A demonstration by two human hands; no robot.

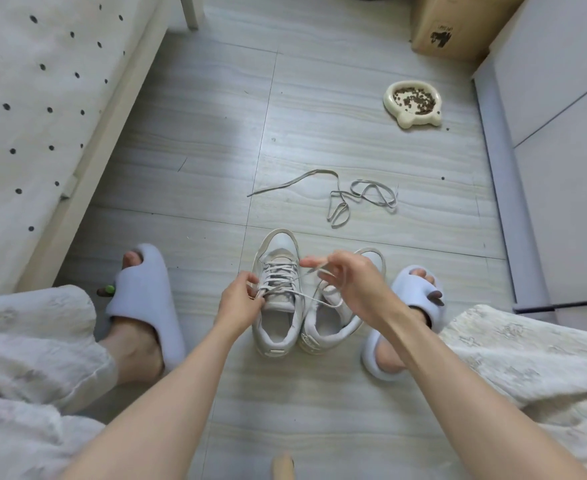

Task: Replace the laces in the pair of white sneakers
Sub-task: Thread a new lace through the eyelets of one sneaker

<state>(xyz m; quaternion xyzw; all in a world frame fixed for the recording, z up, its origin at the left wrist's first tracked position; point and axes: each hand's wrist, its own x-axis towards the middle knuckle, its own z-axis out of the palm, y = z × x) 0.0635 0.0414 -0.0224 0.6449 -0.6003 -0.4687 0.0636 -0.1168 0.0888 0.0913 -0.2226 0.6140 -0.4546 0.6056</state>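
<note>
Two white sneakers stand side by side on the floor between my feet. The left sneaker (278,296) is laced with a grey-white lace (280,276). My left hand (240,301) pinches one lace end at the shoe's left side near the tongue. My right hand (349,285) holds the other lace end, pulled out to the right over the right sneaker (333,323), which it partly hides. No lace shows on the visible part of the right sneaker. A loose lace (347,197) lies tangled on the floor beyond the shoes.
My feet wear pale blue slippers, left (143,303) and right (403,313). A bed with a dotted cover (32,126) runs along the left. A cream pet bowl (412,103) with kibble, a cardboard box (451,26) and white cabinets (562,150) stand at the right.
</note>
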